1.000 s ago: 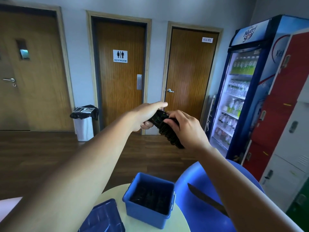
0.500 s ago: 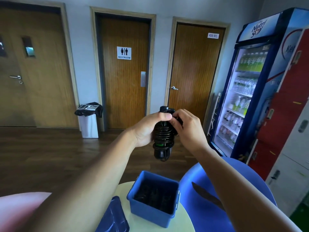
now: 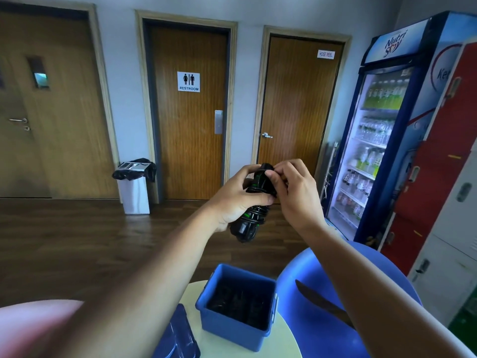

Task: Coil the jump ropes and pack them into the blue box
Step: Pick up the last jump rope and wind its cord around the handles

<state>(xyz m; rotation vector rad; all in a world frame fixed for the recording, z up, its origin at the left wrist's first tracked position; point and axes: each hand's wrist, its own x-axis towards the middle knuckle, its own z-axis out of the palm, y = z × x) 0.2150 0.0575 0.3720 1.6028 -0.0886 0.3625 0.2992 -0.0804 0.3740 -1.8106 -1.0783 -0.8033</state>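
Note:
I hold a black jump rope [image 3: 249,223] with green accents upright in the air, its cord wound around the handles. My left hand [image 3: 236,200] is wrapped around the bundle's middle. My right hand [image 3: 294,189] pinches the cord at the bundle's top end. Below them the open blue box [image 3: 233,329] stands on a round pale table [image 3: 281,342], with dark coiled ropes inside it.
The box's blue lid [image 3: 178,337] lies on the table left of the box. A blue chair [image 3: 325,319] is right of the table. A drinks fridge [image 3: 384,130], lockers [image 3: 449,177], three wooden doors and a white bin [image 3: 135,187] line the room.
The bundle turned from slanted to upright and sank a little toward the box. My right hand moved from its side up to its top end.

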